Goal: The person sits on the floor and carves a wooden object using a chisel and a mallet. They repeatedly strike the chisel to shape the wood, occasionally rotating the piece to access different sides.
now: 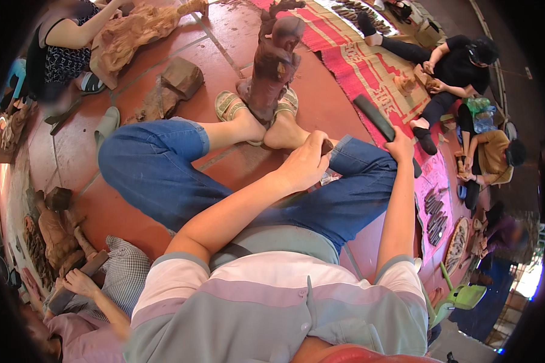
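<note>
My right hand [401, 146] is closed round a long, dark, club-like mallet [374, 117], which points up and away beyond my right knee; its lower end shows below the fist. In front of my right shin, my left hand [307, 162] is closed on a short brown piece, perhaps a wooden tool handle [327, 147]; most of it is hidden by the fingers. A dark reddish-brown wood carving [270, 75] stands upright on the tiles between my sandalled feet. Neither hand touches it. A small shiny scrap [328, 179] lies close below my left hand.
Rough wood blocks [181, 78] lie left of the carving, with a green slipper [107, 126] nearer. A red patterned mat [351, 57] spreads to the right. Several chisels [435, 215] lie on a pink cloth. Co-workers sit on both sides. A green chair [466, 296] stands lower right.
</note>
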Motion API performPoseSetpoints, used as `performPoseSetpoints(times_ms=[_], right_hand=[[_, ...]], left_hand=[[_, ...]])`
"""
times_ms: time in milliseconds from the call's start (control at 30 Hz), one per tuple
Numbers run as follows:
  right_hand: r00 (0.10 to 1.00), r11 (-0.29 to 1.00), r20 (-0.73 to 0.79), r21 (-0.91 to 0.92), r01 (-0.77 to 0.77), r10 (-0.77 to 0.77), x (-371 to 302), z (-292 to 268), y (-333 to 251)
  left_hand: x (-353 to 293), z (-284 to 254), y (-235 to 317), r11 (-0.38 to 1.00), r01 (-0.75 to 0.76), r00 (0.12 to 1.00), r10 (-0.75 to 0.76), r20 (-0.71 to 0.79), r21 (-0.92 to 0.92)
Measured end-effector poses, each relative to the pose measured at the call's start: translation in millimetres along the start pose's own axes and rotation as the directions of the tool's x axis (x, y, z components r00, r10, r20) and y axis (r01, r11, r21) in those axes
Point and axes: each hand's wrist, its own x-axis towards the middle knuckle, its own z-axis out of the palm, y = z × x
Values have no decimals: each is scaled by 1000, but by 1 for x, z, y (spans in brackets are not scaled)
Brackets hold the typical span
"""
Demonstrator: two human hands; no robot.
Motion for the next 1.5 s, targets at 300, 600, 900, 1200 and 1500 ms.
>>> performPoseSetpoints(times_ms=[300,600,900,1200,1500], right_hand=[[990,933,128,-343,106,-66,9,-13,-12],[988,928,53,-340,153,-144,-14,-33,-7],[986,946,15,-279,166,-168,-26,-37,2],[992,984,-128,-179,-19,-4,5,-14,-5],[933,988,-360,-140,-66,11,36,27,-26]], left_hand=[[-46,-21,64,975,-221,938,215,270,-11],[-91,-37,96,937,-349,895,329,301,12],[-87,-163,215,763,-431,895,431,117,482],[-65,-241,178,884,62,977,41,-207,464],[-19,-262,116,804,209,935,-331,128,558]])
